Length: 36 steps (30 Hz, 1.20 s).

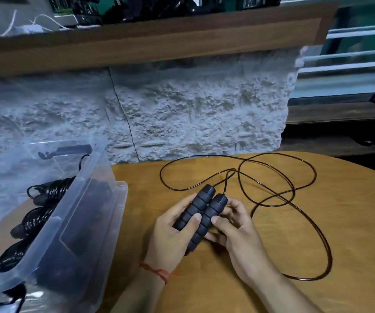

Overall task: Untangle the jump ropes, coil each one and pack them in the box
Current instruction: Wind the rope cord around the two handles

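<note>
Your left grip (170, 233) and right grip (240, 233) clasp both handles (196, 208); ropes (53, 188) fill the box (87, 222), one cord (282, 195) (loose, uncoiled) remains.

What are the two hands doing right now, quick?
Left hand: closed, holding the left foam handle.
Right hand: closed, holding the right foam handle.

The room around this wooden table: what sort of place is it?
Probably a home storage or workshop corner: a rough stone-textured wall, a cluttered wooden shelf above it, and a clear plastic box beside the table.
</note>
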### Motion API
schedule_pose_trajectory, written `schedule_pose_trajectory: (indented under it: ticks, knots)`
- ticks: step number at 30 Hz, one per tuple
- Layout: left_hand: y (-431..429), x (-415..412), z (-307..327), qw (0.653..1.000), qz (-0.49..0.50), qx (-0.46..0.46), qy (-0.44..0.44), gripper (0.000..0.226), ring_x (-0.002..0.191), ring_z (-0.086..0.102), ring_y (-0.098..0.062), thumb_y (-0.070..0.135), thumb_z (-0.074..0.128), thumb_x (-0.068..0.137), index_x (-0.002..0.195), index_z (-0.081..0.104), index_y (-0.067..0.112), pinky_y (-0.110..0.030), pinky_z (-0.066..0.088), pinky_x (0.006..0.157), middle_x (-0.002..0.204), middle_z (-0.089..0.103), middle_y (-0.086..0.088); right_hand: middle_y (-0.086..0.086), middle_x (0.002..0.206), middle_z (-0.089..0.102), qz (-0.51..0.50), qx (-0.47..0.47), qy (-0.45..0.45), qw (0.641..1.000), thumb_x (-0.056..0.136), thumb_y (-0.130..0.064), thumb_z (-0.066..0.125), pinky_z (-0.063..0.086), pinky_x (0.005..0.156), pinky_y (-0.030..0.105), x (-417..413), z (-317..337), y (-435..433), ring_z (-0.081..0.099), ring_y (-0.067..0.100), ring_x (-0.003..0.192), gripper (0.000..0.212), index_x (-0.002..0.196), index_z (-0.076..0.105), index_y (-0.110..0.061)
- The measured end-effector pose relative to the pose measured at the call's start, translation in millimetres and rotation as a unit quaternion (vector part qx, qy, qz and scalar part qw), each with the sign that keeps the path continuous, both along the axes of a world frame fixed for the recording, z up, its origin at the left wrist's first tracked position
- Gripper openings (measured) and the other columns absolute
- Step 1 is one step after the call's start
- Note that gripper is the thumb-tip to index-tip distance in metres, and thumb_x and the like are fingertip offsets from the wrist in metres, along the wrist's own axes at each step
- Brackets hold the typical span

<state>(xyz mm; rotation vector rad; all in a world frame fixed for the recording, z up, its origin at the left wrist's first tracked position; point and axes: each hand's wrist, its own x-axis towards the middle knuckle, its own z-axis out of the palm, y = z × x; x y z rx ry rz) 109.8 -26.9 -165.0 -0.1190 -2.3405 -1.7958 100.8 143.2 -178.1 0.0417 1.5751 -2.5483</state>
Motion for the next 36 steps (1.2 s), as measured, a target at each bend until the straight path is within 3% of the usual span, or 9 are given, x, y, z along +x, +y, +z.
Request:
schedule_pose_trajectory:
  ticks: [5,13,18,24,28,30,33,36]
  knots:
    - [-9.5,-8.3,-8.9,1.0,0.002,-0.002,0.002,0.047,0.115,0.069,0.0,0.006,0.071,0.097,0.136,0.068,0.033,-0.013,0.053,0.093,0.121,0.075,0.021,0.0,0.119,0.075,0.027,0.034,-0.001,0.999,0.096,-0.003,0.07,0.063,0.09,0.05,-8.0,-5.9,-3.0,0.074,0.027,0.113,0.049,0.138,0.055,-0.025]
    - [-18.7,-13.3,-22.1,0.999,0.005,-0.037,0.029,0.047,0.119,0.068,-0.001,0.006,0.076,0.093,0.135,0.071,0.027,-0.018,0.053,0.099,0.124,0.074,0.02,0.004,0.11,0.078,0.057,0.047,0.007,0.997,0.088,-0.021,0.075,0.065,0.078,0.035,-16.0,-5.1,-5.6,0.076,0.025,0.106,0.039,0.127,0.069,-0.018]
    - [-19.8,-12.6,-16.7,0.999,0.034,-0.032,0.026,0.046,0.109,0.071,0.002,0.005,0.077,0.092,0.131,0.072,0.028,-0.011,0.053,0.091,0.114,0.076,0.024,0.006,0.108,0.079,0.067,0.051,0.007,0.996,0.095,-0.014,0.072,0.062,0.071,0.028,-21.6,-0.5,-13.5,0.077,0.02,0.101,0.029,0.125,0.071,-0.014]
    - [-19.0,-8.3,-17.3,0.998,0.027,-0.036,0.046,0.047,0.107,0.073,0.0,0.005,0.079,0.09,0.13,0.073,0.03,-0.014,0.056,0.089,0.115,0.077,0.022,0.014,0.114,0.076,0.084,0.037,-0.006,0.996,0.09,-0.025,0.075,0.063,0.08,0.039,-22.9,-1.4,-11.1,0.075,0.026,0.108,0.036,0.123,0.072,-0.011]
    - [-19.6,-6.6,-19.9,0.995,0.024,-0.072,0.063,0.049,0.11,0.071,0.003,0.01,0.08,0.089,0.13,0.072,0.035,-0.017,0.057,0.091,0.118,0.075,0.026,0.02,0.104,0.076,0.054,0.048,-0.012,0.997,0.087,-0.032,0.078,0.061,0.072,0.042,-24.8,-3.7,-15.8,0.076,0.031,0.102,0.033,0.108,0.074,-0.007]
    - [-19.3,-6.6,-18.9,0.99,0.012,-0.117,0.076,0.049,0.115,0.068,0.003,0.024,0.078,0.091,0.137,0.067,0.037,-0.022,0.057,0.094,0.124,0.071,0.027,0.017,0.094,0.074,0.026,0.065,-0.006,0.998,0.085,-0.034,0.079,0.06,0.065,0.037,-24.8,-4.6,-16.8,0.076,0.028,0.092,0.032,0.102,0.075,-0.007]
    - [-16.7,-5.8,-15.4,0.946,-0.015,-0.311,0.085,0.076,0.123,0.056,0.002,0.059,0.072,0.083,0.153,0.046,0.043,-0.021,0.049,0.098,0.135,0.057,0.032,0.023,0.09,0.072,-0.019,0.082,0.009,0.996,0.087,-0.031,0.08,0.062,0.068,0.044,-25.7,-3.6,-16.8,0.074,0.031,0.086,0.026,0.097,0.074,-0.007]
    - [-6.6,-6.9,-15.3,0.895,0.026,-0.435,0.094,0.08,0.119,0.053,-0.005,0.052,0.072,0.082,0.154,0.038,0.041,-0.028,0.046,0.099,0.135,0.053,0.024,0.019,0.093,0.075,-0.045,0.092,0.023,0.994,0.09,-0.027,0.079,0.064,0.072,0.043,-24.3,-2.4,-18.4,0.076,0.03,0.089,0.023,0.1,0.075,-0.007]
